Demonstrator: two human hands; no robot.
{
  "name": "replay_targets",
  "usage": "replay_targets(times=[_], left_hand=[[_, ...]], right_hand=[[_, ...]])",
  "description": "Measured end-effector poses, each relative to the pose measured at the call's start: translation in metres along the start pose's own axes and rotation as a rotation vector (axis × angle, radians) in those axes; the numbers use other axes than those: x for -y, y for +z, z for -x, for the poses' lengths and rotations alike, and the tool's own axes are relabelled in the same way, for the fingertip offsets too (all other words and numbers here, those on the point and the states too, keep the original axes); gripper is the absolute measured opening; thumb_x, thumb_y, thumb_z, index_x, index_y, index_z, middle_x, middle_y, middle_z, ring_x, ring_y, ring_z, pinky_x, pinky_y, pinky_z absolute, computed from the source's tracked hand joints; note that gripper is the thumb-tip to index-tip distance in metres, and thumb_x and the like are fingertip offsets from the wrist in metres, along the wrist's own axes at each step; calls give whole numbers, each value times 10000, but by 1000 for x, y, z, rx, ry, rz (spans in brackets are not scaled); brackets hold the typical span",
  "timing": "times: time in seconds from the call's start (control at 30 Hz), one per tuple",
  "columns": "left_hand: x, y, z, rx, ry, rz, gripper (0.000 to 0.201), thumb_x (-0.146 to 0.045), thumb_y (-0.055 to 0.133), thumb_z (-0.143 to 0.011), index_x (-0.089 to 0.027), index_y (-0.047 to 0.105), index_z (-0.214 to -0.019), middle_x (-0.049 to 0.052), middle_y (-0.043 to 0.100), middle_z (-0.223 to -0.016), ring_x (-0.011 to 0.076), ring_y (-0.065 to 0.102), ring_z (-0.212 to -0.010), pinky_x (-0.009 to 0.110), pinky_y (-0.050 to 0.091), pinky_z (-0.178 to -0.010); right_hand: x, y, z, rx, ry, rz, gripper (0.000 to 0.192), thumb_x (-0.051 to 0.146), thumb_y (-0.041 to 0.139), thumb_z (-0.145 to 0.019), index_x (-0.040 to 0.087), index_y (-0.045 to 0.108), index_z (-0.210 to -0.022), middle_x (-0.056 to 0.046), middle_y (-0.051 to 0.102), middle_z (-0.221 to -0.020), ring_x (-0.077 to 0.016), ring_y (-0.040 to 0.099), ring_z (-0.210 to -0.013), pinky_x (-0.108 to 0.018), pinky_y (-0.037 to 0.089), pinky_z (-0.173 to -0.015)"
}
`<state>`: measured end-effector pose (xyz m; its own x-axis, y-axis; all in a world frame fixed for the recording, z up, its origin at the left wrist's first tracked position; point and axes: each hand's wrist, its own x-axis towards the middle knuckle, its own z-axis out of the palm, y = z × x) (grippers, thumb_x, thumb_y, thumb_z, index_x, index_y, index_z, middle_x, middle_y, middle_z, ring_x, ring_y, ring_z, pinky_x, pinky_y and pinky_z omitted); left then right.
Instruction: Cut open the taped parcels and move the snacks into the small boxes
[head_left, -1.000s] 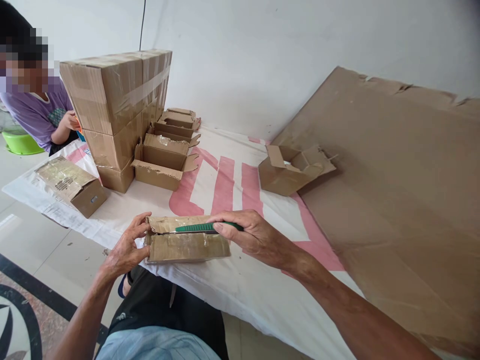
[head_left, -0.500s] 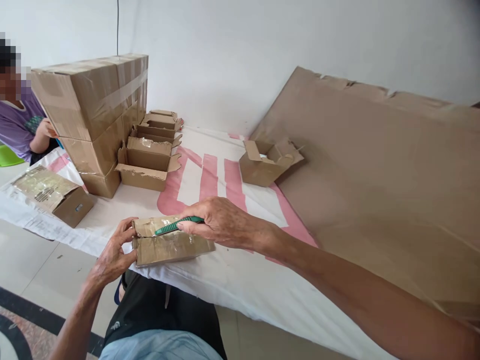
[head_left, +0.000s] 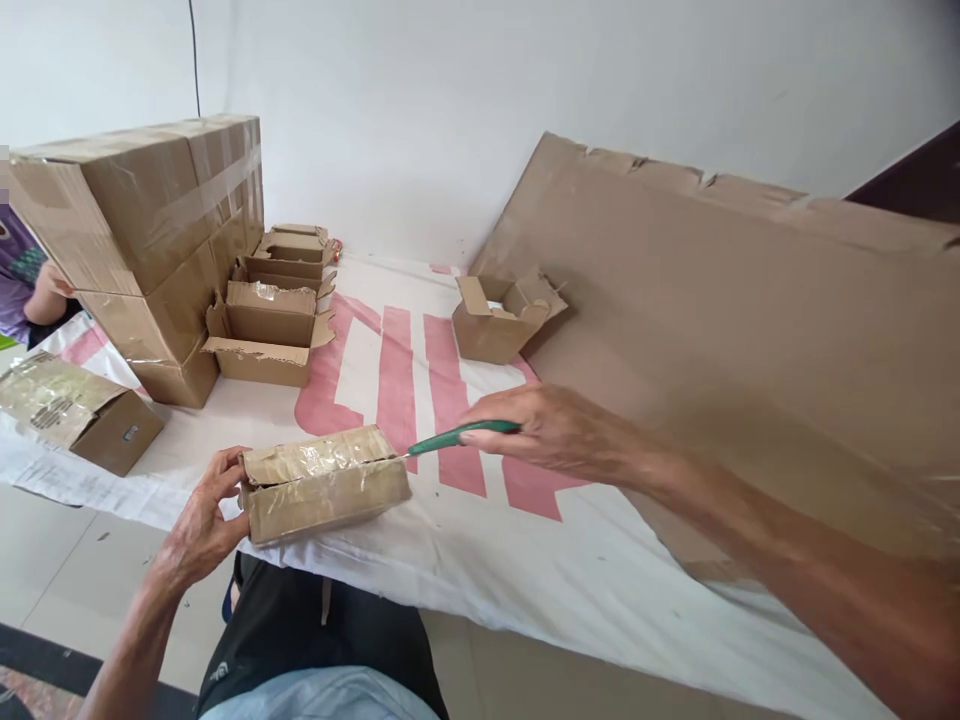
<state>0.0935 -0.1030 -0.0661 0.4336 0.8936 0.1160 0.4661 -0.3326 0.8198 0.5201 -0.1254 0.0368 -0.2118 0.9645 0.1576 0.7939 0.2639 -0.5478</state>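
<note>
Taped box (head_left: 324, 483) at the worktop's (head_left: 480, 560) six-o'clock edge, gripped at its nine-o'clock end by left hand (head_left: 196, 525). Right hand (head_left: 551, 430) at three o'clock, closed on green knife (head_left: 459, 437), tip at the lid seam. Probably light, stiff; glossy tape likely slippery, so best gripped by bare cardboard ends.

No legible text: only blurred print on the left taped box (head_left: 71, 410).
</note>
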Motion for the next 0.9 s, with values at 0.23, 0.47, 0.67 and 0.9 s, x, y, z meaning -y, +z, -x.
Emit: replay_targets(times=[0.23,0.47,0.67,0.9], left_hand=[[5,-1,-1,24,64,14,420,-264,681,-903,-306,745,-1315,106,526,-1527,306,546,-1404,385,555,-1091],[2,-8,-1,107,64,13,441,-321,738,-919,-308,729,-1360,114,428,-1639,351,453,-1513,436,479,-1204],[-2,-7,-10,68,38,58,564,-286,718,-911,-358,649,-1467,99,560,-1488,320,549,-1415,448,569,-1103],[3,0,-17,12,-18,-9,687,-215,676,-874,-340,562,-1540,78,607,-1343,263,631,-1245,442,588,-1028]], right_hand=[[-74,39,77,-189,294,-81,403,611,578,-925,256,744,-1015,-45,744,-832,-248,656,-715,-356,514,-620],[-112,200,138,-330,335,60,338,513,530,-961,230,671,-1081,-123,748,-1009,-333,689,-974,-504,546,-906],[-93,194,125,-411,280,-3,367,497,553,-993,227,680,-1207,-146,721,-1195,-337,669,-1148,-511,532,-1025],[-20,165,64,-458,4,-290,286,386,510,-1067,234,719,-1190,-124,732,-1201,-285,694,-1159,-435,578,-999]])
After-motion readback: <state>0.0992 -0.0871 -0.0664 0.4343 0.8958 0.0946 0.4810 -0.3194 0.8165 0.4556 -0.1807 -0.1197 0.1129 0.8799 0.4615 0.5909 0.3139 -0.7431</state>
